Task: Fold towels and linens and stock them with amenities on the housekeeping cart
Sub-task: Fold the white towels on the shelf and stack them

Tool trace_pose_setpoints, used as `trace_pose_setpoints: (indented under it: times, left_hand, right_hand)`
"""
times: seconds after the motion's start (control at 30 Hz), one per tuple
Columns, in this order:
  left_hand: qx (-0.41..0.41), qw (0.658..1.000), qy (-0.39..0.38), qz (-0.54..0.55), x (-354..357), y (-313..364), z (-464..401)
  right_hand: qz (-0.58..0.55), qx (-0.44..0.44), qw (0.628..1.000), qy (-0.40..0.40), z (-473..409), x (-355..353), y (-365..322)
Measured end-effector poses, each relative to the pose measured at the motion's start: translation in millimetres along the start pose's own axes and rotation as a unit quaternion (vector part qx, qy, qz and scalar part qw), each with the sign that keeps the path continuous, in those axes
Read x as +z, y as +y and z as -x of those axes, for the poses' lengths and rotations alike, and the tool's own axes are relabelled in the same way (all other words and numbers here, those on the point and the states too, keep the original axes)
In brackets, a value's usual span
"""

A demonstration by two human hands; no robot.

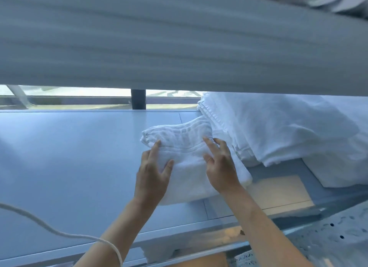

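Observation:
A small folded white towel (pixel 187 147) lies on the grey middle shelf (pixel 69 157) of the housekeeping cart. My left hand (pixel 153 173) rests flat on the towel's left side, fingers straight and spread. My right hand (pixel 221 167) touches its right side with straight fingers. Right of it, a taller stack of folded white linens (pixel 278 131) fills the shelf's right end, and the small towel butts against that stack.
The cart's upper shelf (pixel 179 43) hangs low overhead as a wide grey band. A dark post (pixel 138 99) stands at the shelf's back edge. A white cord (pixel 49 231) loops round my left wrist. Speckled floor (pixel 338 233) shows at lower right.

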State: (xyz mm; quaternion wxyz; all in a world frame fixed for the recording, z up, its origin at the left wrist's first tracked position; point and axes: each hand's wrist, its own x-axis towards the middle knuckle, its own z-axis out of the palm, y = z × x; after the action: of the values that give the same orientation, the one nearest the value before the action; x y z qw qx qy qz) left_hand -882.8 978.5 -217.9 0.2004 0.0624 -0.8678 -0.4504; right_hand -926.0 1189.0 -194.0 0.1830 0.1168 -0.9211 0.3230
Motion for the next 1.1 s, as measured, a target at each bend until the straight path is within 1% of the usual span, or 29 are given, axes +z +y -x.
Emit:
trace_pose_setpoints:
  times: [0.1, 0.17, 0.23, 0.3, 0.37, 0.47, 0.53, 0.63, 0.77, 1.1]
  left_hand:
    - [0.012, 1.0, -0.004, 0.02, 38, 24, -5]
    - [0.013, 0.999, -0.014, 0.032, 61, 36, -8]
    - [0.006, 0.999, -0.033, 0.038, 83, 43, -8]
    - [-0.027, 0.997, -0.065, 0.034, 103, 44, -5]
    - [-0.062, 0.994, -0.087, 0.017, 115, 39, -3]
    - [-0.081, 0.992, -0.091, -0.016, 119, 32, -6]
    - [-0.094, 0.991, -0.092, -0.029, 118, 30, -8]
    - [-0.1, 0.991, -0.086, -0.027, 110, 24, -8]
    - [-0.102, 0.992, -0.073, -0.016, 84, 2, -10]
    - [-0.111, 0.993, -0.017, -0.033, -29, -70, -7]
  right_hand:
    - [0.027, 0.014, 0.999, 0.02, -9, -21, 35]
    - [0.056, 0.031, 0.998, 0.019, -15, -31, 55]
    - [0.089, 0.049, 0.995, -0.014, -17, -33, 74]
    - [0.144, 0.056, 0.986, -0.067, -15, -27, 91]
    - [0.176, 0.054, 0.978, -0.095, -10, -19, 106]
    - [0.126, 0.071, 0.982, -0.124, -9, -11, 117]
    - [0.111, 0.076, 0.982, -0.135, -11, -7, 119]
    - [0.112, 0.071, 0.981, -0.145, -12, -1, 109]
    - [0.119, 0.084, 0.975, -0.171, -5, 14, 79]
    - [0.152, 0.058, 0.967, -0.197, 14, 86, -35]
